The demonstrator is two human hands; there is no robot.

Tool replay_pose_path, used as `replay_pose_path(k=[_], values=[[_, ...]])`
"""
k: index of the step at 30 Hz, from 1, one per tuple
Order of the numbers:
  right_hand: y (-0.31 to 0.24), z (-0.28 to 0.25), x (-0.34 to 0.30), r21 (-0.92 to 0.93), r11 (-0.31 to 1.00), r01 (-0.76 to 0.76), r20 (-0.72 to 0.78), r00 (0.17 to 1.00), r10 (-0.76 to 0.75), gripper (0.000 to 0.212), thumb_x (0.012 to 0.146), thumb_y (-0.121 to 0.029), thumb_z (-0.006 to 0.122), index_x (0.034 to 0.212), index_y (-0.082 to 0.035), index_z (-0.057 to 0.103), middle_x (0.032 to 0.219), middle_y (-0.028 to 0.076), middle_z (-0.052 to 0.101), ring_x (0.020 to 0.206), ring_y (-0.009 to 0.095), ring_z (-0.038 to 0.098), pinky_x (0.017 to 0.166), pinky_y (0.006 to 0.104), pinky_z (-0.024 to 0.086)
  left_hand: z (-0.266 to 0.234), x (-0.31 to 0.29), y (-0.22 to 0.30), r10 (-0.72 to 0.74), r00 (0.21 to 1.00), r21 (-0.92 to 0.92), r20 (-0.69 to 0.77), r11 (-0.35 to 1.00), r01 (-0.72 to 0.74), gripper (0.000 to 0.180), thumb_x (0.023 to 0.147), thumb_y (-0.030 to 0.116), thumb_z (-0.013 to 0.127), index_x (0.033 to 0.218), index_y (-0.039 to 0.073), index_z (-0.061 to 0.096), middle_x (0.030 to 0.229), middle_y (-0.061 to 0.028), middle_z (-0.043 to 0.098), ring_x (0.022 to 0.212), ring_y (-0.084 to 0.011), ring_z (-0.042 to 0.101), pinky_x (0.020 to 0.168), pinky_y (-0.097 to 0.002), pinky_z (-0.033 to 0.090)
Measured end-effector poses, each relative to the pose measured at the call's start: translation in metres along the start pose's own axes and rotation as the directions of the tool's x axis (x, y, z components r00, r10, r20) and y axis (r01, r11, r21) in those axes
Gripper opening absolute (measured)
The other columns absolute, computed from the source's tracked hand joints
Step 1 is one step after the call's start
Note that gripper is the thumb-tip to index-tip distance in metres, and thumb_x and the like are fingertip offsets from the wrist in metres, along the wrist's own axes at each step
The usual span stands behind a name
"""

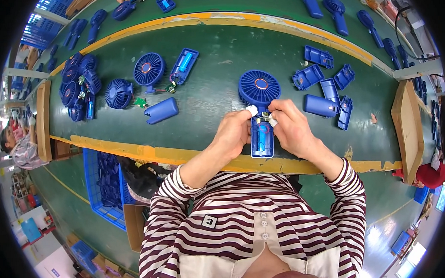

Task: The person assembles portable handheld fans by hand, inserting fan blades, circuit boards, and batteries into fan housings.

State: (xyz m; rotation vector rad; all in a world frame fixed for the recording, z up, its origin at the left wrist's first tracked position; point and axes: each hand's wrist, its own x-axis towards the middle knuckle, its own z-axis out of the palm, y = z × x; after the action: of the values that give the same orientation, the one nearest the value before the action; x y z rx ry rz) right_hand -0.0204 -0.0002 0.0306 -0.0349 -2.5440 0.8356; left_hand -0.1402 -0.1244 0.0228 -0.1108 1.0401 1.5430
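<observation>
A blue handheld fan point(260, 87) lies in front of me, round head away from me and handle toward me. Its handle shell point(263, 150) is uncovered, showing a light blue battery point(262, 132) and thin wires. My left hand point(233, 132) is closed on the left side of the fan's neck, with a white cover on a fingertip. From the right, my right hand point(291, 127) pinches at the top of the handle, also with a white fingertip cover. Between the fingertips sits a small circuit board point(265, 115), partly hidden by them.
Left on the green bench lie a heap of fans point(74, 90), two fan heads, an open handle with battery point(184, 66) and a handle cover point(161, 110). Several blue shell pieces point(322, 105) lie at right. Beyond a yellow-edged rail, more fans point(334, 10) sit on another surface.
</observation>
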Motion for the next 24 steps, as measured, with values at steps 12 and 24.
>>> replay_pose_path(k=[12,24], values=[[-0.007,0.000,0.000,-0.229,0.962,0.148,0.150,0.982,-0.115,0.023,0.063,-0.004,0.056,0.082,0.008,0.054,0.102,0.017,0.050,0.088,0.030,0.051,0.073,0.0367,0.045,-0.013,-0.001,-0.008,0.020,0.997,0.000,0.081,1.000,-0.020,0.028,0.089,0.022,0.045,0.102,-0.001,0.054,0.089,-0.0067,0.060,0.074,-0.0141,0.059,0.063,-0.0256,0.047],[-0.011,0.004,0.001,-0.314,0.928,0.201,0.261,0.958,-0.120,0.022,0.064,-0.008,0.054,0.081,0.007,0.055,0.095,0.013,0.047,0.086,0.024,0.047,0.071,0.0321,0.041,-0.019,0.001,-0.018,0.046,0.993,0.298,0.113,0.951,-0.078,0.013,0.085,0.011,0.060,0.095,0.002,0.061,0.082,0.0000,0.061,0.071,-0.0062,0.057,0.061,-0.0223,0.046]])
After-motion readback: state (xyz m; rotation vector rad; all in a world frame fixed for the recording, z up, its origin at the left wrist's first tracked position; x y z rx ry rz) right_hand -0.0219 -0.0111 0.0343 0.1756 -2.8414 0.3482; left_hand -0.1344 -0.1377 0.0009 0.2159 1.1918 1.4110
